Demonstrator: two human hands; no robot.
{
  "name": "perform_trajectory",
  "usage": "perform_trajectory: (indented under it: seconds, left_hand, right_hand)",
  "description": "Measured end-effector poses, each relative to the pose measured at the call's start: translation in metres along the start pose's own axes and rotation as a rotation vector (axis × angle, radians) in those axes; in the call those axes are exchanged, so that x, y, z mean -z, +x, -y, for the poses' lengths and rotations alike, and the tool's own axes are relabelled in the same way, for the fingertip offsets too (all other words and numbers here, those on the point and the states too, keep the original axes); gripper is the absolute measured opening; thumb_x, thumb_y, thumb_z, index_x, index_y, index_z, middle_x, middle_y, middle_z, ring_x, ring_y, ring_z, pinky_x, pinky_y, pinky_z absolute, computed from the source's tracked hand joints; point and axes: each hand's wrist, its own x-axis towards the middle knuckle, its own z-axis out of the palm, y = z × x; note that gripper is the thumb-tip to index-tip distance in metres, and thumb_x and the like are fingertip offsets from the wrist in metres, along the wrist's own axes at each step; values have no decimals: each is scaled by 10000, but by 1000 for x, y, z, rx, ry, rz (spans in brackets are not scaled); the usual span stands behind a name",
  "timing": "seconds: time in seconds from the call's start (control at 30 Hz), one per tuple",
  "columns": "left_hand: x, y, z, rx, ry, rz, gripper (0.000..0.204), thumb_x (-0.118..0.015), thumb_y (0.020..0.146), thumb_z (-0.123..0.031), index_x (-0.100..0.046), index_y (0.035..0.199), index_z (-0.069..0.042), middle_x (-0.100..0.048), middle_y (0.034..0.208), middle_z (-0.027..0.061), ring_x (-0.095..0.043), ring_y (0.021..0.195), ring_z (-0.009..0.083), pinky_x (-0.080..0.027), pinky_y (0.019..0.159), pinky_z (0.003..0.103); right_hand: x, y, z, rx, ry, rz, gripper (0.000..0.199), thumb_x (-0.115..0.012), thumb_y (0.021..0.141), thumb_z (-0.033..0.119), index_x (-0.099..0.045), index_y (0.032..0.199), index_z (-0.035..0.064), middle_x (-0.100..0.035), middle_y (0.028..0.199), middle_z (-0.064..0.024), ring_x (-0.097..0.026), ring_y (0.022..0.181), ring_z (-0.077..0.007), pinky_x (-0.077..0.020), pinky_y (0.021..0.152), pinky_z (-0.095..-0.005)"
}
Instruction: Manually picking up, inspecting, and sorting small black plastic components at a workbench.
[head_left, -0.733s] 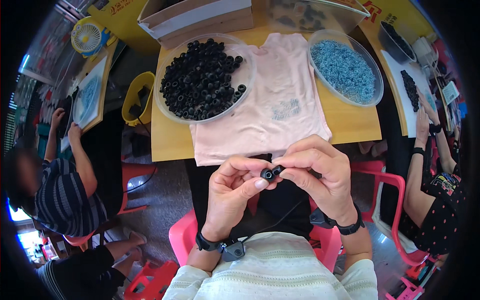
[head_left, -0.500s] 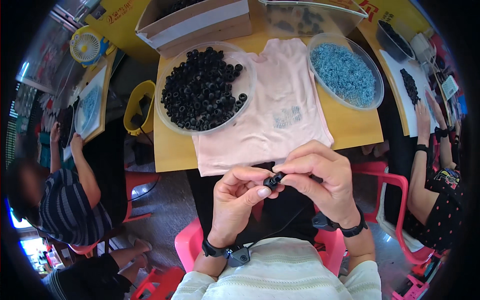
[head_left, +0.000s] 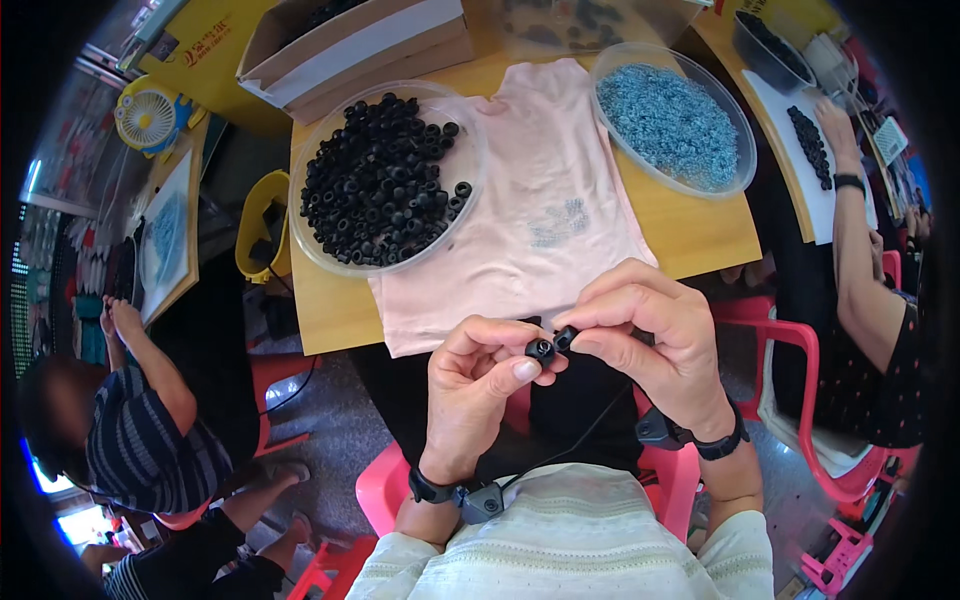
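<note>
Over my lap, just off the table's near edge, my left hand (head_left: 468, 385) pinches a small black hollow plastic barrel (head_left: 540, 350) between thumb and fingers. Its round opening faces up, with something pale and tiny showing inside. Close beside it, my right hand (head_left: 655, 335) grips another small black plastic piece with a hole (head_left: 565, 338). A narrow gap seems to part the two pieces. Ahead lies a pale pink shirt (head_left: 520, 170), spread on the yellow table (head_left: 340, 318). On its left rests a round clear tub (head_left: 462, 150) heaped with black plastic parts (head_left: 380, 190).
A clear oval tub (head_left: 700, 191) of tiny bluish metallic pieces (head_left: 670, 125) stands right of the shirt. Behind are a cardboard box (head_left: 360, 50) and a clear bin (head_left: 590, 35). Co-workers sit left and right. A yellow bucket (head_left: 250, 240) stands left of the table.
The two black pieces, touching before, now sit slightly apart, and the left one's opening is turned upward. My view has shifted a little. The co-worker on the right has moved an arm farther forward.
</note>
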Motion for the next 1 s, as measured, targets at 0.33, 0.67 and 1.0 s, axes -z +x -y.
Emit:
perform_trajectory:
  seconds: [0.33, 0.67, 1.0]
  left_hand:
    - [-3, -1, 6, 3, 13, 11, 222, -672, 836, 3, -592, 1041, 23, -671, 959, 160, -686, 859, 226, -570, 766, 303]
    - [-19, -5, 26, 29, 183, -91, 240, -691, 823, -20, -572, 1029, 5, -663, 945, 143, -681, 815, 211, -567, 702, 271]
    - [-27, 17, 49, 221, 184, -41, 277, -623, 874, -23, -569, 1144, 1, -650, 1032, 120, -651, 910, 191, -531, 808, 280]
  right_hand:
    - [-1, -9, -4, 45, -20, -5, 136, -679, 818, -9, -669, 952, -27, -619, 874, -82, -651, 723, -134, -522, 616, -235]
    - [16, -26, -33, 47, 92, 3, 120, -677, 816, -2, -672, 935, -9, -616, 838, -67, -632, 696, -128, -502, 596, -249]
    - [56, -29, -28, -18, -3, -110, 114, -687, 809, -3, -681, 923, 2, -635, 848, -62, -593, 653, -76, -418, 527, -196]
